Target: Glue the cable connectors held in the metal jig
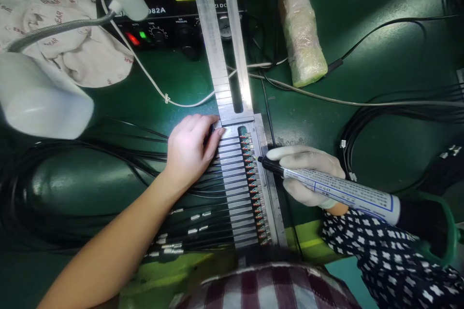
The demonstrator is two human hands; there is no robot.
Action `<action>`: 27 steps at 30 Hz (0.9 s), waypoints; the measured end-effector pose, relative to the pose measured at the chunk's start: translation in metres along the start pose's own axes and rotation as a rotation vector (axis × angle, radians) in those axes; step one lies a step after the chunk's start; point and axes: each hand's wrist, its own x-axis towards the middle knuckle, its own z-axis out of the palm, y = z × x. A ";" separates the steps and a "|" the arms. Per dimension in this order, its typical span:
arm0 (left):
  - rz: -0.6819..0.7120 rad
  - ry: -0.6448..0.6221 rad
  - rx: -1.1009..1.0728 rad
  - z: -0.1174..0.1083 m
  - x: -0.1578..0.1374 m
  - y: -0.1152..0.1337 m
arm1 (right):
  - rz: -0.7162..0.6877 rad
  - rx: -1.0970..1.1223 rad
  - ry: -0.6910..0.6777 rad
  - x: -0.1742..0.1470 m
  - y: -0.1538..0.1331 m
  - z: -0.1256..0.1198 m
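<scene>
My bare left hand [192, 147] is curled at the upper left edge of a slotted metal fixture [237, 193], thumb on its surface and fingertips on the edge. Black cables [232, 172] lie side by side in the slots. Their stripped coloured wires meet a row of small metal connectors [258, 198]. My gloved right hand [308, 171] is closed around a labelled dispensing syringe [340, 190] with a black front end. Its tip is at the connectors in the upper part of the row; whether it touches them I cannot tell.
A long metal bar [213, 43] extends from the fixture's far end. Behind stands a black dispenser box [174, 38] with lit switches. A white lamp [43, 96] and cloth [72, 53] are at left, a plastic-wrapped roll [302, 29] and coiled cables [350, 140] at right.
</scene>
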 end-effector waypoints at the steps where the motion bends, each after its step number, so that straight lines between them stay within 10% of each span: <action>1: 0.003 0.003 0.001 0.000 0.000 0.000 | 0.001 -0.001 -0.003 0.000 0.000 0.000; 27: 0.020 0.031 -0.007 0.001 0.000 0.000 | 0.005 0.029 0.023 0.001 0.005 -0.001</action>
